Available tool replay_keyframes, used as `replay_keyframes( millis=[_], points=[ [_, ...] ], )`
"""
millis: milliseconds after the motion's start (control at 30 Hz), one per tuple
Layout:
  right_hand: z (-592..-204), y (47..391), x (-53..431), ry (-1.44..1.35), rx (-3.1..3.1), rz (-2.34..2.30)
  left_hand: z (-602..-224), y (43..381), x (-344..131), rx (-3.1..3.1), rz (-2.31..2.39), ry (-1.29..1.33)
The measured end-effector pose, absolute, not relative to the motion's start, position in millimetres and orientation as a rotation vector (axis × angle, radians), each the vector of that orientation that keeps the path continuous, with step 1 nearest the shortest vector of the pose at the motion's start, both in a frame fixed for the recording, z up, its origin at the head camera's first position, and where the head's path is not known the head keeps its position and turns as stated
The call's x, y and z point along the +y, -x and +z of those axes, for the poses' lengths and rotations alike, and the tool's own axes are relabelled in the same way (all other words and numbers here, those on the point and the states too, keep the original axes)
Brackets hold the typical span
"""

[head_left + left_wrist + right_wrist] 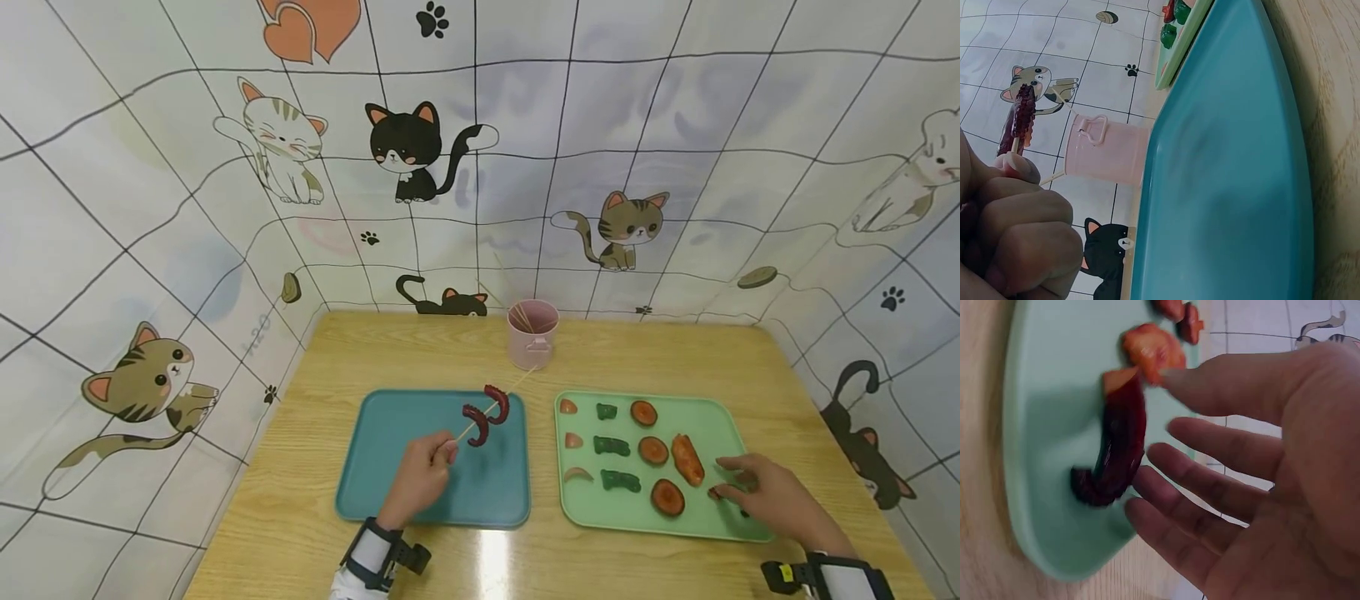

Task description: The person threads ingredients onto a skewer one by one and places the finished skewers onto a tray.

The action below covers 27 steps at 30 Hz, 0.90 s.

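Observation:
My left hand (422, 473) pinches the lower end of a thin wooden skewer (517, 384) above the blue tray (397, 433). Threaded on that skewer are two curled, dark red tentacle pieces (477, 426); one of them shows side-on in the left wrist view. Over the right side of the green tray (722, 423), my right hand (776, 497) reaches down with thumb and fingers spread apart. Another dark red tentacle piece (1124, 431) lies there, fingertips right beside it in the right wrist view; in the head view the hand hides most of it.
Also on the green tray are an orange-brown meat-like piece (687, 459), round brown slices (653, 451), green pieces (612, 446) and small pale orange pieces (573, 440). A pink bucket (531, 350) with several sticks stands behind the trays, near the cat-patterned wall covering (517, 183).

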State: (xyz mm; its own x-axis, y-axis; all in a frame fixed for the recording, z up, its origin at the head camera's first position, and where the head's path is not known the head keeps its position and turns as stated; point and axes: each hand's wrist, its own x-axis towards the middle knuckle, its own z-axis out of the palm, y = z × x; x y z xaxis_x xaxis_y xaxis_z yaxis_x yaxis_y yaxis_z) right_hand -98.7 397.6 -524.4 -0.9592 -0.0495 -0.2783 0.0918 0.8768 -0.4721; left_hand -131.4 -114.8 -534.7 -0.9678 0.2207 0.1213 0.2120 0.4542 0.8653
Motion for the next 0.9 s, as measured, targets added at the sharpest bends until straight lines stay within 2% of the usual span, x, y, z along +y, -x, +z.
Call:
replay_keyframes(
  millis=[200,900],
  points=[
    [-530.2,96.7,400.7,0.003,2.722,-0.701,-533.0,130.9,-114.6,2.687,1.565,-0.371],
    [-533.7,101.3,402.5,-0.152,2.689,-0.757,-531.8,126.7,-114.4,2.699,1.535,-0.427]
  ],
)
